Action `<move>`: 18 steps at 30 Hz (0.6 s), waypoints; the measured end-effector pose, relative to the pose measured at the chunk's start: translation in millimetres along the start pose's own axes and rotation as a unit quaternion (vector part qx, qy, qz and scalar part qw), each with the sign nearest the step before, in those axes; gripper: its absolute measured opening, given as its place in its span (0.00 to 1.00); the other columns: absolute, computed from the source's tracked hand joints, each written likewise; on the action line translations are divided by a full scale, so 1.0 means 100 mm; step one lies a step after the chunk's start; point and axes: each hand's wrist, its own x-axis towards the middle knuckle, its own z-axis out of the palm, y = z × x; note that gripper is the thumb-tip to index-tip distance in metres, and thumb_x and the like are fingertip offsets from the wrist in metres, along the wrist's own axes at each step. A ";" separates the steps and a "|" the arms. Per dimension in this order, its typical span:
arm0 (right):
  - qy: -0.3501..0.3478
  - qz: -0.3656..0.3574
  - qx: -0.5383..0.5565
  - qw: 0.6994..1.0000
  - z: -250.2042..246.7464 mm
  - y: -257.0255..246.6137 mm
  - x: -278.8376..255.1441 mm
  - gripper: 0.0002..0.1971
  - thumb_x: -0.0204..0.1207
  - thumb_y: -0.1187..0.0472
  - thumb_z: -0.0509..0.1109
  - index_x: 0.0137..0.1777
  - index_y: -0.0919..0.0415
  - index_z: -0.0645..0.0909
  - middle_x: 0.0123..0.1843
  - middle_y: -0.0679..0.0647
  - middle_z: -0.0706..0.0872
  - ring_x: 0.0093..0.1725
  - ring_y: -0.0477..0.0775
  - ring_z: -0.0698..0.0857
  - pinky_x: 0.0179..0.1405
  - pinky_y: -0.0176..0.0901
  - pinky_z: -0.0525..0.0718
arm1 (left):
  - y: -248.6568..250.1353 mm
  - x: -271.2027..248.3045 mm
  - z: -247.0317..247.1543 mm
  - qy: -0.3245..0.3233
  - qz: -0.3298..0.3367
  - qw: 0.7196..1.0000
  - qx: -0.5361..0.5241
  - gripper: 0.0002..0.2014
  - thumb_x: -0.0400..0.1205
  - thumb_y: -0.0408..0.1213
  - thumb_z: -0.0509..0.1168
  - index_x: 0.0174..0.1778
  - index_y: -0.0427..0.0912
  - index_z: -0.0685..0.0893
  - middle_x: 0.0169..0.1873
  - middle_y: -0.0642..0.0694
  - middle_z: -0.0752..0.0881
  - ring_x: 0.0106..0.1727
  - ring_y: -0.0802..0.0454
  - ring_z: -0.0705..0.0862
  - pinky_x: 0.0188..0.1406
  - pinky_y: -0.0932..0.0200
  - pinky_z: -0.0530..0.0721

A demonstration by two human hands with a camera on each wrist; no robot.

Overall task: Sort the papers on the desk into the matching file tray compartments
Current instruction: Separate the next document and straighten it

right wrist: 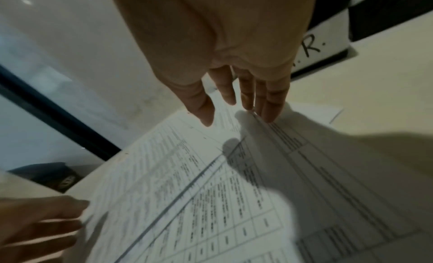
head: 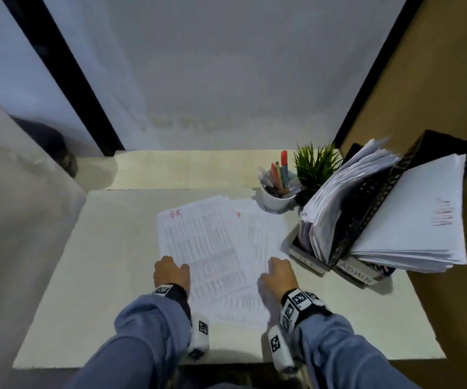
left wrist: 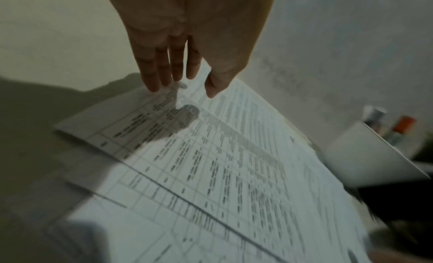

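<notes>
Papers (head: 221, 248) lie fanned in a loose, overlapping pile at the middle of our desk (head: 108, 276), thin white sheets printed with grey tables; the top left one bears "HR" in red, another a small red mark. Our left hand (head: 170, 272) rests at the pile's left edge, fingers (left wrist: 161, 67) straight and close together, tips at the paper. Our right hand (head: 280, 273) rests on the pile's right side, fingers (right wrist: 269, 100) straight and slightly spread, gripping nothing. Just right of the papers stands the black mesh tray (head: 372, 197), its slanted compartments stuffed with white sheets, labels reading "H.R." and "ADMIN". Behind the pile, near the tray, sit a white cup (head: 276, 197) of pens and a spiky green plant (head: 315, 164).
</notes>
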 end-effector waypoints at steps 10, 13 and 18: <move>-0.017 0.053 0.136 0.989 0.24 -0.11 0.12 0.10 0.75 0.69 0.69 0.51 0.59 0.72 0.35 0.51 0.74 0.26 0.43 0.71 0.15 0.27 0.67 | -0.18 0.19 0.07 -0.020 -0.090 0.987 -0.129 0.30 0.74 0.50 0.71 0.67 0.39 0.72 0.64 0.36 0.79 0.62 0.35 0.79 0.63 0.46 0.79; -0.029 0.053 0.150 0.987 0.26 -0.11 0.14 0.20 0.70 0.73 0.71 0.30 0.57 0.63 0.29 0.51 0.66 0.25 0.48 0.66 0.20 0.34 0.70 | -0.23 0.19 0.08 0.000 -0.074 0.992 -0.100 0.26 0.71 0.51 0.73 0.59 0.41 0.77 0.61 0.37 0.78 0.60 0.36 0.79 0.62 0.44 0.79; -0.111 0.094 0.271 0.951 0.20 -0.03 0.14 0.18 0.69 0.80 0.70 0.27 0.60 0.71 0.32 0.59 0.77 0.28 0.54 0.75 0.21 0.37 0.78 | -0.25 0.19 0.09 -0.001 -0.057 0.978 -0.202 0.37 0.70 0.50 0.77 0.69 0.37 0.68 0.63 0.41 0.75 0.62 0.40 0.79 0.61 0.48 0.79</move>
